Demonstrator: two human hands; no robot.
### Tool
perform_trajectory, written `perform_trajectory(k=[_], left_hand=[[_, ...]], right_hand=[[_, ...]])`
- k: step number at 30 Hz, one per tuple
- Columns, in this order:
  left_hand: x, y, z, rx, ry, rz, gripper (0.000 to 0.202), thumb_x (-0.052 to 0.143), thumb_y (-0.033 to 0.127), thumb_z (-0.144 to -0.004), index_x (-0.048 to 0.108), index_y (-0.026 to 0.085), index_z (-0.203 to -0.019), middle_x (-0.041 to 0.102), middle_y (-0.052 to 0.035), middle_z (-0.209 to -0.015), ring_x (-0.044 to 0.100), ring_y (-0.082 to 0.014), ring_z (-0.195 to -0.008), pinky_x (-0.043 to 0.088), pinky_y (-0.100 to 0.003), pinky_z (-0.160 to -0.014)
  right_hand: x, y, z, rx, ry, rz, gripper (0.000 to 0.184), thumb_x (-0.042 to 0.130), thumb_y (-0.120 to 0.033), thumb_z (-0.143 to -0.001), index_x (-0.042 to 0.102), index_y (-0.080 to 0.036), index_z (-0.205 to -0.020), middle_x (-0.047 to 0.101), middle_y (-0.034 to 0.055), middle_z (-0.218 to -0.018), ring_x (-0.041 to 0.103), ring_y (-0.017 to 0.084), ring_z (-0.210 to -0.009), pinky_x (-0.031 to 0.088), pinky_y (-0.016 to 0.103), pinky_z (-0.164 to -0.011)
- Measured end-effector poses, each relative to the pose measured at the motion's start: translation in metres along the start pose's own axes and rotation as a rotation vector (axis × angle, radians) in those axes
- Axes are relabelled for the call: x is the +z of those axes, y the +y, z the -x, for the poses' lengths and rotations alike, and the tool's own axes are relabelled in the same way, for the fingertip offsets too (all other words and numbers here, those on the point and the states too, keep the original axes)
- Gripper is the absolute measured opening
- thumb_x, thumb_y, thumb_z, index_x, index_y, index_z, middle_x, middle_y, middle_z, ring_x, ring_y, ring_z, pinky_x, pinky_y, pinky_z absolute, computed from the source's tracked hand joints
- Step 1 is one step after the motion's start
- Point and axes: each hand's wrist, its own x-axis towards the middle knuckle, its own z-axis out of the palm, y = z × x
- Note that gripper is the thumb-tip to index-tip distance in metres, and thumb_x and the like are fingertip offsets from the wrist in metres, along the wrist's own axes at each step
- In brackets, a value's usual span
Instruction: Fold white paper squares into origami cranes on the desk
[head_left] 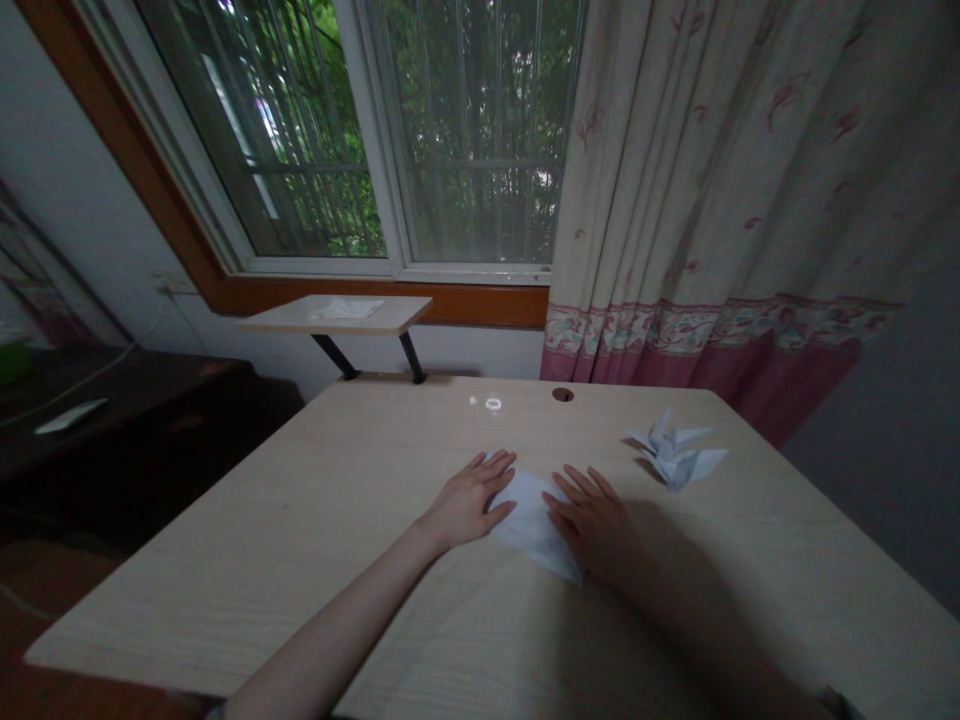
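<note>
Folded paper (534, 525) touches left hand (469, 500); right hand (589, 525) too.

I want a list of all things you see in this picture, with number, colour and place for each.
folded paper: 1, white, under both hands
origami figure: 1, white, on desk, right of hands
desk: 1, pale wood, in front of person
raised shelf: 1, pale wood with black legs, behind desk
paper piece: 1, white, on shelf
window: 1, brown frame, behind shelf
curtain: 1, cream and pink, right of window
dark furniture: 1, brown, left of desk
left hand: 1, bare, flat on paper
right hand: 1, bare, flat on paper, shadowed
</note>
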Motion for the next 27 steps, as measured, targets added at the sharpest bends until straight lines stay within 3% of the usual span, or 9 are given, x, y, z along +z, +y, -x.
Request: perform_trajectory(k=[3, 7, 11, 16, 20, 27], left_hand=[[0.001, 0.0, 0.001, 0.009, -0.012, 0.005, 0.055, 0.048, 0.046, -0.099, 0.045, 0.018, -0.147, 0.039, -0.0113, -0.156, 0.037, -0.0235, -0.145, 0.03, -0.044, -0.121], [0.002, 0.0, 0.002, 0.019, -0.031, 0.007, 0.057, 0.046, 0.049, -0.1, 0.041, 0.022, -0.15, 0.038, -0.0099, -0.156, 0.038, -0.0245, -0.144, 0.03, -0.046, -0.12], [0.001, 0.0, 0.002, 0.027, -0.06, -0.006, 0.055, 0.045, 0.052, -0.1, 0.039, 0.031, -0.151, 0.037, -0.0055, -0.157, 0.038, -0.0257, -0.144, 0.03, -0.048, -0.119], [0.001, 0.001, 0.002, 0.001, -0.106, -0.025, 0.054, 0.041, 0.057, -0.101, 0.04, 0.035, -0.149, 0.034, -0.0048, -0.159, 0.031, -0.0283, -0.147, 0.02, -0.057, -0.12], [0.004, -0.002, 0.004, 0.007, -0.108, 0.0, 0.058, 0.038, 0.061, -0.1, 0.036, 0.035, -0.152, 0.031, -0.0061, -0.16, 0.029, -0.0295, -0.148, 0.014, -0.059, -0.12], [0.001, -0.005, 0.004, 0.056, -0.125, 0.031, 0.086, 0.058, 0.074, -0.083, 0.033, 0.031, -0.153, 0.031, -0.0124, -0.159, 0.03, -0.0354, -0.147, 0.016, -0.061, -0.119]], right_hand=[[0.006, 0.004, 0.004, 0.032, 0.004, -0.033, 0.036, 0.051, -0.042, -0.099, 0.067, -0.025, -0.126, 0.059, 0.0132, -0.14, 0.044, 0.036, -0.138, 0.025, 0.069, -0.115], [0.01, 0.006, 0.006, 0.047, -0.008, 0.013, 0.056, 0.052, -0.057, -0.095, 0.058, -0.021, -0.137, 0.057, 0.0158, -0.142, 0.04, 0.04, -0.14, 0.022, 0.069, -0.115], [0.009, 0.005, 0.006, 0.039, -0.037, 0.107, 0.055, 0.045, -0.049, -0.1, 0.051, -0.015, -0.143, 0.052, 0.0183, -0.146, 0.04, 0.04, -0.14, 0.026, 0.07, -0.113], [0.013, 0.011, 0.003, -0.011, -0.065, 0.123, 0.054, 0.038, -0.039, -0.103, 0.046, -0.008, -0.146, 0.049, 0.0197, -0.148, 0.044, 0.032, -0.139, 0.035, 0.056, -0.116], [0.018, 0.017, 0.004, -0.019, -0.063, 0.057, 0.055, 0.039, -0.039, -0.102, 0.042, -0.01, -0.149, 0.046, 0.0199, -0.15, 0.042, 0.03, -0.141, 0.039, 0.051, -0.114], [0.011, 0.022, 0.01, -0.092, -0.158, 0.041, 0.063, 0.042, -0.048, -0.101, 0.034, -0.015, -0.154, 0.033, 0.0163, -0.159, 0.027, 0.032, -0.148, 0.031, 0.055, -0.117]])
